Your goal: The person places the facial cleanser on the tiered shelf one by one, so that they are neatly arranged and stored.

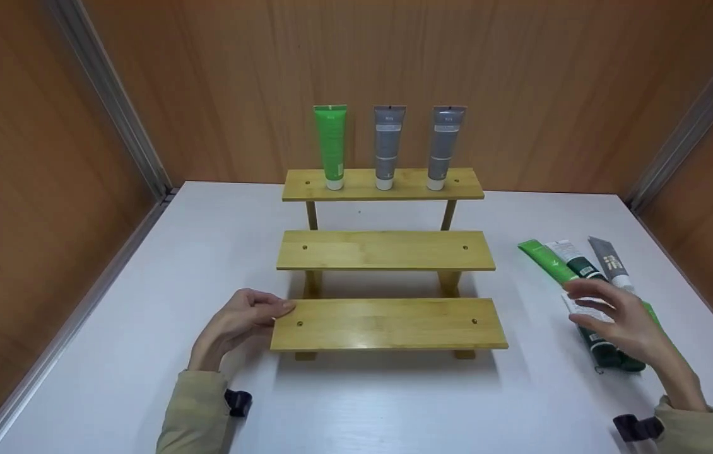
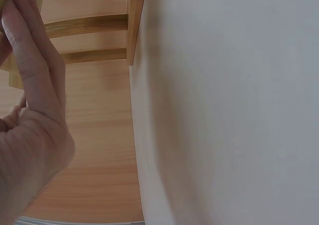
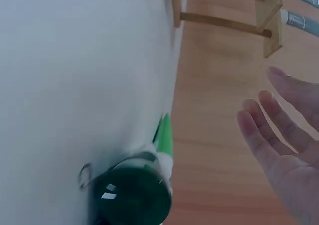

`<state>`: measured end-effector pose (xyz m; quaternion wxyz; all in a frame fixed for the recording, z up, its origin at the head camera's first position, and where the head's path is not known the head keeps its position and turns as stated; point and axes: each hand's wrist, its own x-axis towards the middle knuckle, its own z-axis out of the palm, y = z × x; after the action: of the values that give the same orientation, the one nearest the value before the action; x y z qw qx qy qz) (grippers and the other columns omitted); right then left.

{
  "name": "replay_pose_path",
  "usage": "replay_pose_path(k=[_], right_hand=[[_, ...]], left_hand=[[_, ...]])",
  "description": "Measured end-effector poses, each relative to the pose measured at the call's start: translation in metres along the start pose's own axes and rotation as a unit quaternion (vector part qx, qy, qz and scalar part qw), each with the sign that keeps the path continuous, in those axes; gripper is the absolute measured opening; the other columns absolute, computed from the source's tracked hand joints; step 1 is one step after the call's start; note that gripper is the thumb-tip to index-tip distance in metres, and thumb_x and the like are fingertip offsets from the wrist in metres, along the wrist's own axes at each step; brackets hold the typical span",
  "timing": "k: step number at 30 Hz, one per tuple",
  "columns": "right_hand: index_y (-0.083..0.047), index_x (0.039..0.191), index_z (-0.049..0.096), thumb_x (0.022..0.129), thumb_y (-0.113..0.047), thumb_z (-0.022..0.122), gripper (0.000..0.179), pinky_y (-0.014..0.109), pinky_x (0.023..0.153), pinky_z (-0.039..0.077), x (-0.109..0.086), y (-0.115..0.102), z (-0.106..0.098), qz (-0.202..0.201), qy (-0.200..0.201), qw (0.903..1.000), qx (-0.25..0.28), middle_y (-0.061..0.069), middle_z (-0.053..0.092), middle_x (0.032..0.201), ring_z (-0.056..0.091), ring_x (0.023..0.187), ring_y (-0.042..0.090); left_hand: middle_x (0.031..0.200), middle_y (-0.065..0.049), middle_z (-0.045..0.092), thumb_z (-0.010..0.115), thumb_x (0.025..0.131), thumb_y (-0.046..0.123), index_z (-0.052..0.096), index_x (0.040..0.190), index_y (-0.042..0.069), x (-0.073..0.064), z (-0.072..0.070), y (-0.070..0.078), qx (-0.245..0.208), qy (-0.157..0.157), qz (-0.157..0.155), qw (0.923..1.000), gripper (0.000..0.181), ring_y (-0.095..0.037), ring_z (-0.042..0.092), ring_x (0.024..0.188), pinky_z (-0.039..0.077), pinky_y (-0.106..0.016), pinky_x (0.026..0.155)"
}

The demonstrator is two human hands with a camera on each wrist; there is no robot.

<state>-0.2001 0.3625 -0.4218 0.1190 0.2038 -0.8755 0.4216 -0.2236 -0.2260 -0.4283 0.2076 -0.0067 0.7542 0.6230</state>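
My left hand (image 1: 244, 318) pinches the left end of the lowest board on a three-step wooden display stand (image 1: 388, 325), thumb on top and fingers underneath. In the left wrist view its fingers (image 2: 31, 60) reach along the board's edge. Over the pile of tubes on the right hovers my right hand (image 1: 623, 321), fingers loosely bent and apart, holding nothing. Partly hidden below it lie dark green and white tubes (image 1: 602, 350). A green tube (image 1: 546, 260) and a grey tube (image 1: 610, 260) lie just beyond. The right wrist view shows a dark green cap (image 3: 133, 197) near the hand.
On the stand's top board stand a green tube (image 1: 331, 142) and two grey tubes (image 1: 388, 145), caps down in a row. The white table (image 1: 205, 239) is bordered by wooden panels (image 1: 218, 88) at the back and both sides.
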Motion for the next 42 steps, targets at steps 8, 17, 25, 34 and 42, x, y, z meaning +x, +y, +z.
replay_pose_path(k=[8, 17, 25, 34, 42], right_hand=[[0.007, 0.128, 0.059, 0.083, 0.001, 0.078, 0.049, 0.001, 0.085, 0.046, -0.028, 0.028, -0.018, 0.082, -0.063, 0.9937, -0.043, -0.037, 0.055, 0.115, 0.052, 0.103, -0.022], [-0.001, 0.131, 0.061, 0.083, -0.01, 0.08, 0.052, 0.001, 0.086, 0.044, -0.034, 0.03, -0.021, 0.149, -0.105, 0.9787, -0.094, 0.021, 0.064, 0.128, 0.041, 0.104, -0.03], [0.001, 0.133, 0.059, 0.084, -0.012, 0.08, 0.054, 0.0, 0.089, 0.043, -0.033, 0.029, -0.019, 0.157, -0.121, 0.9782, -0.059, 0.02, 0.067, 0.127, 0.043, 0.106, -0.029], [0.007, 0.13, 0.058, 0.081, -0.002, 0.081, 0.055, 0.003, 0.086, 0.047, -0.03, 0.036, -0.021, 0.132, -0.1, 0.9855, -0.037, -0.008, 0.068, 0.119, 0.053, 0.102, -0.022], [0.005, 0.136, 0.054, 0.086, -0.013, 0.08, 0.059, 0.009, 0.082, 0.051, -0.028, 0.033, -0.02, 0.19, -0.133, 0.971, -0.057, 0.031, 0.062, 0.13, 0.055, 0.095, -0.018]], left_hand=[[0.087, 0.0, 0.076, 0.076, 0.09, 0.026, 0.071, 0.104, -0.002, 0.0, 0.0, 0.001, 0.006, 0.005, -0.001, 1.0, 0.032, -0.011, 0.071, 0.079, 0.059, -0.026, 0.072], [0.087, 0.001, 0.075, 0.077, 0.089, 0.026, 0.072, 0.102, -0.001, 0.001, 0.002, 0.001, 0.012, 0.009, -0.001, 0.9999, 0.03, -0.011, 0.069, 0.078, 0.058, -0.026, 0.072], [0.088, 0.001, 0.076, 0.076, 0.09, 0.022, 0.074, 0.1, 0.001, 0.0, 0.001, -0.001, -0.016, -0.007, 0.009, 0.9998, 0.023, -0.012, 0.071, 0.079, 0.059, -0.027, 0.073], [0.087, 0.001, 0.075, 0.078, 0.089, 0.025, 0.072, 0.101, 0.001, -0.001, 0.001, 0.0, -0.004, 0.005, -0.001, 1.0, 0.028, -0.011, 0.07, 0.078, 0.059, -0.027, 0.072], [0.087, 0.001, 0.075, 0.078, 0.089, 0.026, 0.073, 0.101, 0.001, -0.001, 0.001, 0.0, -0.003, 0.003, 0.005, 1.0, 0.028, -0.011, 0.07, 0.077, 0.059, -0.027, 0.073]])
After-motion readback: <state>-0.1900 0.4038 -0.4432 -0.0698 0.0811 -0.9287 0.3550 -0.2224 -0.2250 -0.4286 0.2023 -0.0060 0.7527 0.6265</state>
